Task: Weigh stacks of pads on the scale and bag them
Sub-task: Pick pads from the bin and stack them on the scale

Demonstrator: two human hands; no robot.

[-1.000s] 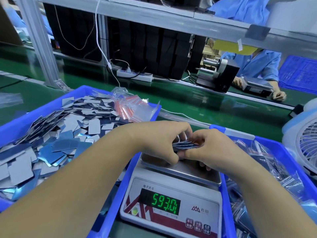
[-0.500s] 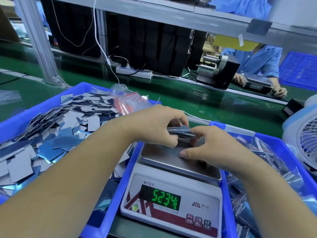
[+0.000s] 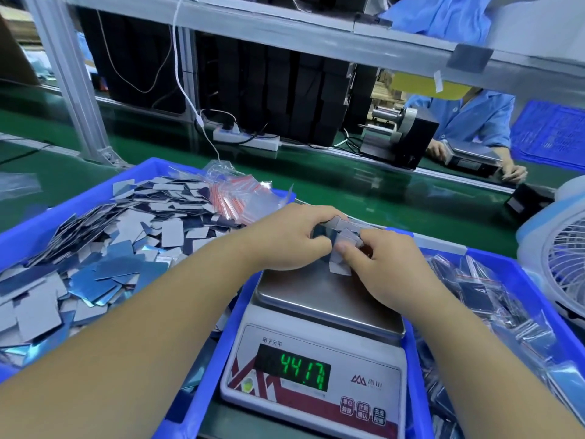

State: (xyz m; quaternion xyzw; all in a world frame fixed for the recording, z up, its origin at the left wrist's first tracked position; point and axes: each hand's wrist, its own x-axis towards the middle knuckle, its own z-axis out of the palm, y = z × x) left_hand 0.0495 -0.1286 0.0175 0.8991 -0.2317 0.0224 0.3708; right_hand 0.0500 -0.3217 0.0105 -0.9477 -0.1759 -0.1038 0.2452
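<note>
- Since the earlier frames I see the stack of pads [image 3: 343, 239] fanned out and tipped, where before it lay flat and tight between my hands, and the green readout has dropped from 593.0 through 523.4 to 441.7.
- My left hand [image 3: 294, 239] grips the far-left end of the stack, fingers curled over its top edge.
- My right hand [image 3: 383, 267] pinches the near-right side, thumb pressed on a grey pad face.
- I read the stack's long axis as running roughly left to right between my hands; the loosened pads tilt, their lower corners pointing down at the pan, one grey corner hanging lowest.
- Whether that corner touches the steel pan I cannot tell.
- I hold the stack above the rear of the scale [image 3: 316, 359], which sits between two bins.
- To the left, the blue bin [image 3: 28, 229] is heaped with loose pads, with red-striped zip bags [image 3: 240, 198] at its far corner.
- Bagged pads [image 3: 474, 296] fill the right bin.
</note>
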